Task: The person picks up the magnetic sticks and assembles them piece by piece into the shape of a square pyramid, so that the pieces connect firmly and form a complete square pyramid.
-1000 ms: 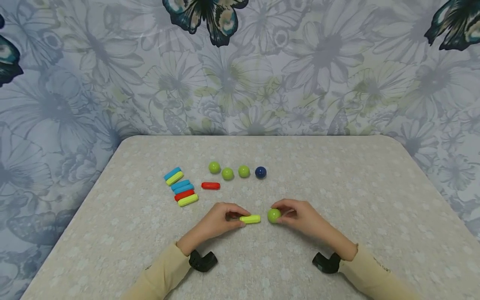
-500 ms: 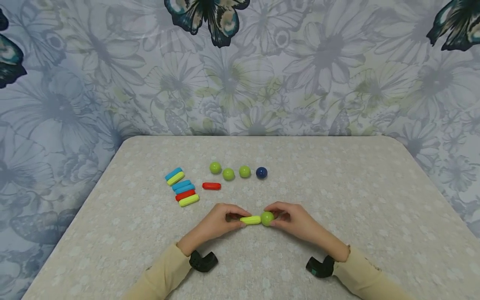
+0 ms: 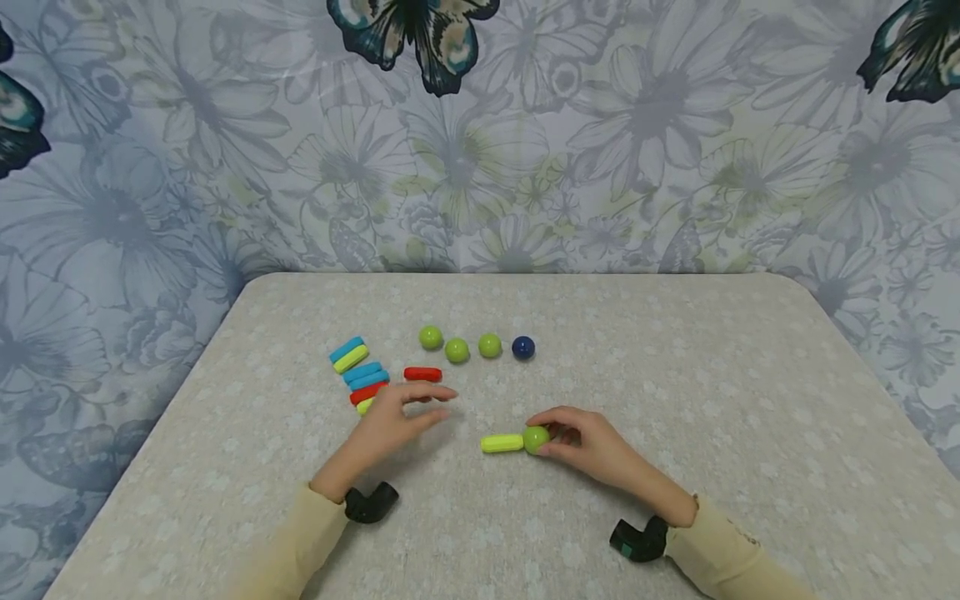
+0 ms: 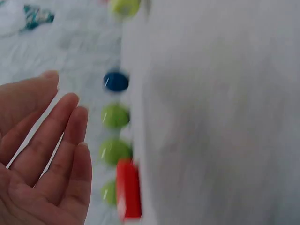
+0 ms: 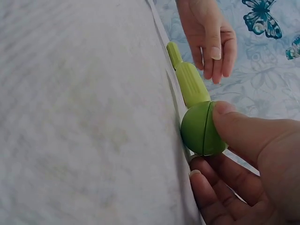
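Observation:
My right hand (image 3: 588,442) pinches a green ball (image 3: 536,439) between thumb and fingers. A yellow-green stick (image 3: 501,443) lies on the table with its right end against that ball. In the right wrist view the ball (image 5: 202,129) shows a seam line, and the stick (image 5: 192,84) points away from it. My left hand (image 3: 393,423) hovers left of the stick, fingers loosely extended and holding nothing. In the left wrist view the hand (image 4: 47,159) has its palm bare. Nearest to it are a red stick (image 3: 423,374) and a partly covered row of sticks.
Behind lie three green balls (image 3: 457,350) and a dark blue ball (image 3: 523,347). Blue sticks (image 3: 363,372), a yellow-green stick (image 3: 350,359) and a red stick (image 3: 366,393) sit side by side at left. The patterned table (image 3: 675,358) meets a floral backdrop (image 3: 600,167).
The right hand brought the green ball leftward against the yellow-green stick. The left hand then let go of the stick and moved left and away, its fingers spread.

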### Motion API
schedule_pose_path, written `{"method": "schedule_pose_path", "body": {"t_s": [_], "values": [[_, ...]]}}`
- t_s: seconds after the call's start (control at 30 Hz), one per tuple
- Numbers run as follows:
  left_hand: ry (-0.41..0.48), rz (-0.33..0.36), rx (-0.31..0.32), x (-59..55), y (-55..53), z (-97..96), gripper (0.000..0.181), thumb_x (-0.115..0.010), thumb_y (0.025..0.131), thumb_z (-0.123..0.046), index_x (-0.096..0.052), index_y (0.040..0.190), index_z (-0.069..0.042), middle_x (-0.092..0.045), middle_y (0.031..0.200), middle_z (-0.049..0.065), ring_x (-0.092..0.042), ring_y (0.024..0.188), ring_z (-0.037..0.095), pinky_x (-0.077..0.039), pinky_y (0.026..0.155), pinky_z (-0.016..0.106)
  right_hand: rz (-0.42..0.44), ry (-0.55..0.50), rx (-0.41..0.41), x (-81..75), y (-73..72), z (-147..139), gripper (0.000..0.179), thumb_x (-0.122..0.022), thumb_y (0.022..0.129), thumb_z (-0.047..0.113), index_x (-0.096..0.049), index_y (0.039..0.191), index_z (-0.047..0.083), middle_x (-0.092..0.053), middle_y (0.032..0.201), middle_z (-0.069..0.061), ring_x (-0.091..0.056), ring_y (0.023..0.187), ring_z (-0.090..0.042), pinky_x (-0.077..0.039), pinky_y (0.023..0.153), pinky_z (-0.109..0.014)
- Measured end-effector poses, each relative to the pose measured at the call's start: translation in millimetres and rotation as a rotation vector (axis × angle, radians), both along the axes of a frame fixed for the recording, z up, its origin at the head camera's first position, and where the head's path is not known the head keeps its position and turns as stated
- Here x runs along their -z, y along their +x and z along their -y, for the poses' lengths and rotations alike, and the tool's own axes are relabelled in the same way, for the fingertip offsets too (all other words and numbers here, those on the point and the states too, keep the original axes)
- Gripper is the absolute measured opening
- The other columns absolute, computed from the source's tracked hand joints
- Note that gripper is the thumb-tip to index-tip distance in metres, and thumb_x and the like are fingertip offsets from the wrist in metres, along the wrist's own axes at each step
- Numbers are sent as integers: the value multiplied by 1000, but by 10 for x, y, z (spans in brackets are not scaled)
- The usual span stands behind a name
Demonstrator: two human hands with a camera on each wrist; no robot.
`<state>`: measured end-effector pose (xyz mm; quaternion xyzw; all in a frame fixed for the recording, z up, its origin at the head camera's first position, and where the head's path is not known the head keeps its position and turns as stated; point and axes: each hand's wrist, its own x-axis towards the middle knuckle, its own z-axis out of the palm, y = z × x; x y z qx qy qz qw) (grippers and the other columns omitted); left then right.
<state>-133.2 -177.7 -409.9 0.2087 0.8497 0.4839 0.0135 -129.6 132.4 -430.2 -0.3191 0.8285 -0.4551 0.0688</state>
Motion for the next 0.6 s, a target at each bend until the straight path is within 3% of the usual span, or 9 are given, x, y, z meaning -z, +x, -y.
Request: {"method": "schedule_pose_path", "body": {"t_s": [0.07,0.17,0.27,0.37,0.5,0.6], "values": [[20,2,-91,-55,-19,170,27,-71,85,-12,-69,111,-7,-65,110,3,-57,106,20,-46,89,44,0,-5,-2,10,-4,-6,34,-73,83,16,-65,115,11,-63,106,4,-58,87,-12,-50,69,-27],[53,23,-179,-108,-65,368,29,-69,86,-13,-67,114,-5,-64,113,8,-56,108,23,-46,89,42,3,-9,-4,25,-11,-12,33,-73,83,19,-65,115,11,-63,106,4,-58,87,-11,-50,69,-27],[78,47,-189,-134,-206,421,34,-67,88,-12,-62,120,-2,-61,118,13,-55,109,25,-46,90,39,11,-13,0,31,-19,-25,33,-72,83,18,-65,115,12,-63,106,4,-58,87,-12,-50,68,-27],[71,76,-178,-147,-443,356,40,-66,89,-10,-57,127,-3,-54,127,14,-51,115,27,-41,96,38,20,-17,5,32,-23,-38,33,-72,83,16,-65,115,12,-63,106,4,-58,87,-12,-50,68,-27],[-12,144,-185,-156,-736,223,51,-66,89,-10,-49,136,-6,-44,138,12,-44,122,30,-37,100,41,29,-25,0,41,-22,-32,33,-71,84,17,-65,115,11,-63,105,4,-58,87,-13,-50,68,-27],[-120,186,-187,-139,-868,160,56,-67,88,-9,-45,139,-6,-40,141,14,-41,124,33,-37,99,44,33,-39,-7,45,-13,-14,33,-71,84,17,-65,116,10,-63,105,3,-58,87,-14,-50,67,-28]]}}
